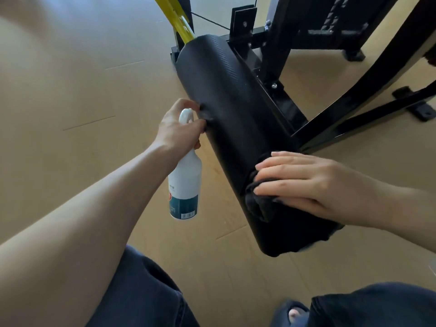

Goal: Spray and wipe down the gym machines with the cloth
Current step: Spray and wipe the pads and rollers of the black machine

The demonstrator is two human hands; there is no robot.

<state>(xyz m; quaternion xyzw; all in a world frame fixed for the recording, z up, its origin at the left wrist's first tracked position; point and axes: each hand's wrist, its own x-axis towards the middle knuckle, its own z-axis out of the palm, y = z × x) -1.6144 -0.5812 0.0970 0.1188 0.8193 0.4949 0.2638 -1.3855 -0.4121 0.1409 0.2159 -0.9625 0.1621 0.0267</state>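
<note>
The dark cloth [257, 201] was pressed flat under the straight fingers of the right hand [304, 185] near the pad's [231, 119] close end. The spray bottle [185, 182] was gripped at its neck by the left hand [179, 128], nozzle apparently touching the pad. From so close, spray could be wasted as drips onto the floor [94, 90], or the bunched cloth could be dragged off the rounded edge.

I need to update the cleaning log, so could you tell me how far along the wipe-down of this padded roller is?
Nothing visibly marks a finished part. In hand: the left hand grips the spray bottle aimed at the black roller pad, while the right hand presses the dark cloth on the pad's near end. Left: the pad's far end and the black frame.
</note>
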